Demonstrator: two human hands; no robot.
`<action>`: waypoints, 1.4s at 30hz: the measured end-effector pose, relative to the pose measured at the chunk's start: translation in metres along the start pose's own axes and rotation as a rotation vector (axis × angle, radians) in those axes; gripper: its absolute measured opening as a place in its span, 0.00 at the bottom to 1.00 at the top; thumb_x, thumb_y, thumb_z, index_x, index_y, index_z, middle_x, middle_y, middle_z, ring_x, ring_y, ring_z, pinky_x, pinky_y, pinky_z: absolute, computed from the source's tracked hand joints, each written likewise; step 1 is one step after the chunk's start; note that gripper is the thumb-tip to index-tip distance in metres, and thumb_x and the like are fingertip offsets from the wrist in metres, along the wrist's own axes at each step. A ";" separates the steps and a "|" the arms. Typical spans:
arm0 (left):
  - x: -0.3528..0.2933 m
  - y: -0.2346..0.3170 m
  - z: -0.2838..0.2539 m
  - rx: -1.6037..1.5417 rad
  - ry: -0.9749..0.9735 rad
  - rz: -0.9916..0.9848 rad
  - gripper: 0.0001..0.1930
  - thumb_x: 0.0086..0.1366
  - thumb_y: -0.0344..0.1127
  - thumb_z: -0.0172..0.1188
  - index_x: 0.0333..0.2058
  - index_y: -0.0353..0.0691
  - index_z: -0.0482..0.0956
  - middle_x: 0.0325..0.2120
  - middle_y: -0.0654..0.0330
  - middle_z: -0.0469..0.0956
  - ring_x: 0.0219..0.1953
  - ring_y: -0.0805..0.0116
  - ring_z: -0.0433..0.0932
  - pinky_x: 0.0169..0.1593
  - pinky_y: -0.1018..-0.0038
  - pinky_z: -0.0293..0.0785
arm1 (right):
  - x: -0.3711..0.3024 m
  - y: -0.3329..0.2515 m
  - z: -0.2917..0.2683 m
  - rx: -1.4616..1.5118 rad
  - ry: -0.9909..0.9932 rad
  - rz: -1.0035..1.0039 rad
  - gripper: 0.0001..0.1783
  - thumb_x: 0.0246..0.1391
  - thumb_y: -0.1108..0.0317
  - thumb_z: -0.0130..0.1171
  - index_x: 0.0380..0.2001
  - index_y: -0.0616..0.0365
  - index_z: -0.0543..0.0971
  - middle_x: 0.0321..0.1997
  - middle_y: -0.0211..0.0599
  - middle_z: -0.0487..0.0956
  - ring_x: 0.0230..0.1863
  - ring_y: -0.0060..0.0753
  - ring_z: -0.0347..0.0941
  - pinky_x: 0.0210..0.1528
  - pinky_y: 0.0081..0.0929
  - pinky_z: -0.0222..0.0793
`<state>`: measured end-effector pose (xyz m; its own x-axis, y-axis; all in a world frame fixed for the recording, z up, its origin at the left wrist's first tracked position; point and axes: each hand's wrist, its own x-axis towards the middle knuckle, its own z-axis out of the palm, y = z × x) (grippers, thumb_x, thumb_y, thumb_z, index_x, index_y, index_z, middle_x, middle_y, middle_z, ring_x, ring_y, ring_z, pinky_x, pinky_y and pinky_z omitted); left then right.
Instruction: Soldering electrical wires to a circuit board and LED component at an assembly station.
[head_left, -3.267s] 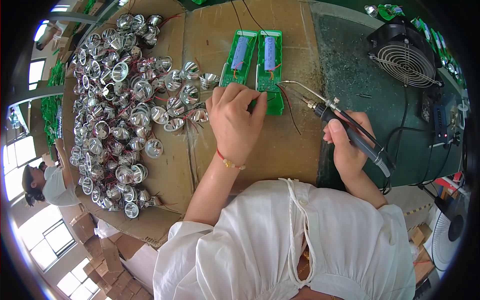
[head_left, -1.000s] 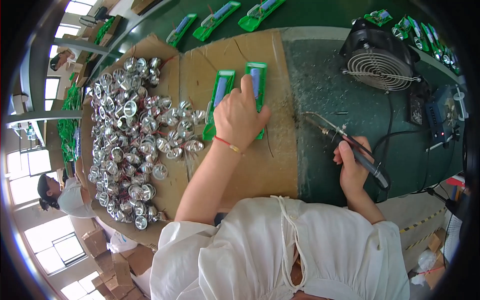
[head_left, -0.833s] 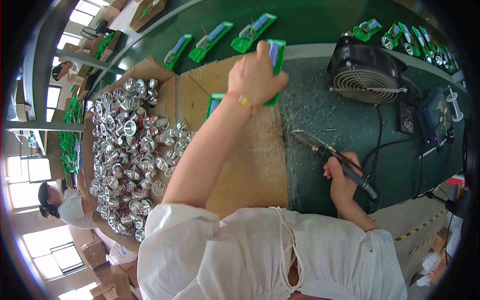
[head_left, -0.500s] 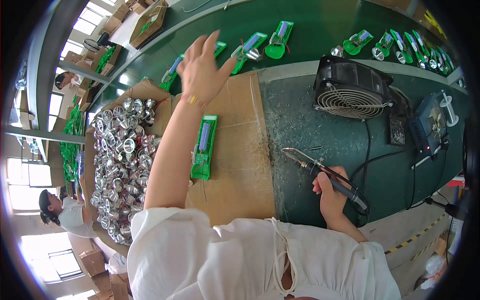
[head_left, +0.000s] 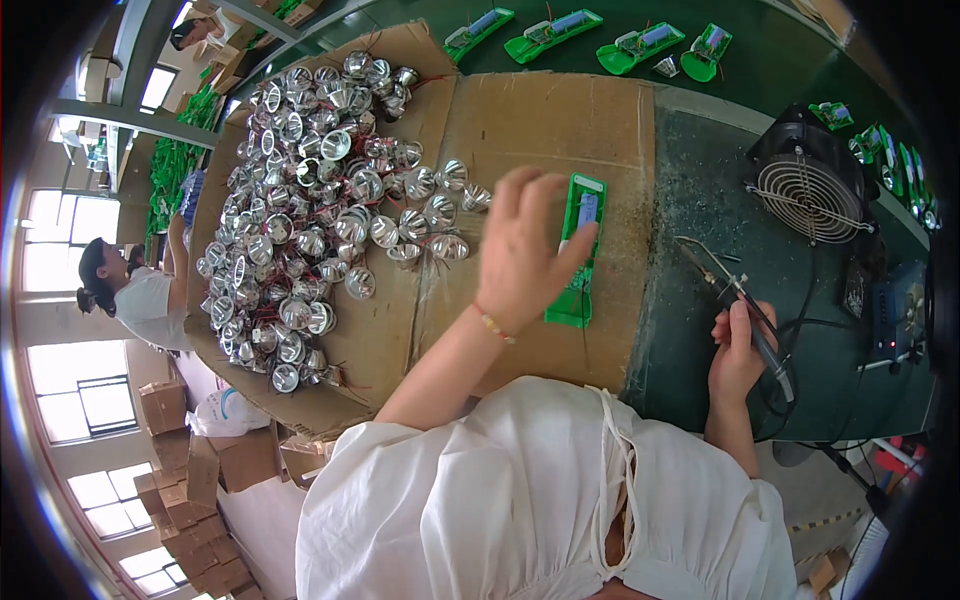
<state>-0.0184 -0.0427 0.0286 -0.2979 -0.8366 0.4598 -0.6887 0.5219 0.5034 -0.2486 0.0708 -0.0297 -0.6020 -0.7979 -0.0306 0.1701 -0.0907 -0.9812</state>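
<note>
My left hand hovers over the cardboard sheet, fingers apart and slightly blurred, with nothing seen in it. Its thumb covers part of a green plastic lamp housing, which has a blue cylindrical cell and a green circuit board inside. A thin dark wire trails from the housing's near end. On the right, my right hand is closed round the dark handle of a soldering iron. The iron's thin metal tip and a bent feed tube point toward the upper left, above the green bench.
Silver reflector cups with red wires fill an opened carton on the left. Several green housings line the far belt. A black fan and a blue soldering station stand at right. Another person sits at far left.
My left hand has come back from the far row of housings to beside the near housing. The view has swung left. My right hand keeps hold of the soldering iron.
</note>
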 end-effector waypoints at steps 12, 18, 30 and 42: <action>0.047 -0.090 -0.028 0.765 -0.428 -0.465 0.12 0.49 0.45 0.59 0.30 0.48 0.83 0.43 0.57 0.70 0.50 0.57 0.61 0.50 0.60 0.56 | -0.025 -0.013 0.013 -0.086 -0.057 -0.051 0.09 0.51 0.67 0.56 0.32 0.62 0.72 0.20 0.33 0.73 0.18 0.17 0.66 0.20 0.12 0.59; 0.007 -0.082 -0.032 0.344 -0.056 -0.062 0.04 0.51 0.36 0.61 0.24 0.44 0.78 0.32 0.64 0.75 0.48 0.60 0.67 0.50 0.59 0.54 | -0.033 -0.015 0.014 -0.083 -0.052 0.005 0.11 0.51 0.67 0.57 0.31 0.63 0.71 0.20 0.35 0.73 0.18 0.18 0.66 0.20 0.12 0.61; -0.066 -0.009 -0.039 -0.744 -0.227 -0.743 0.06 0.58 0.29 0.58 0.29 0.32 0.76 0.19 0.64 0.75 0.19 0.82 0.71 0.23 0.86 0.66 | -0.059 -0.017 0.032 -0.204 -0.428 -0.136 0.10 0.46 0.72 0.61 0.29 0.64 0.72 0.23 0.32 0.73 0.21 0.14 0.65 0.23 0.14 0.61; -0.067 -0.014 -0.013 -0.390 -0.254 -0.465 0.07 0.54 0.32 0.62 0.24 0.33 0.78 0.22 0.61 0.70 0.20 0.75 0.69 0.24 0.79 0.64 | -0.059 -0.016 0.050 -0.242 -0.354 -0.182 0.10 0.48 0.71 0.60 0.30 0.66 0.71 0.25 0.39 0.74 0.21 0.21 0.71 0.21 0.17 0.68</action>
<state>0.0196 0.0086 0.0004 -0.2066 -0.9779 -0.0322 -0.5073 0.0789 0.8581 -0.1765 0.0898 -0.0026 -0.2951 -0.9400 0.1713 -0.1256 -0.1395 -0.9822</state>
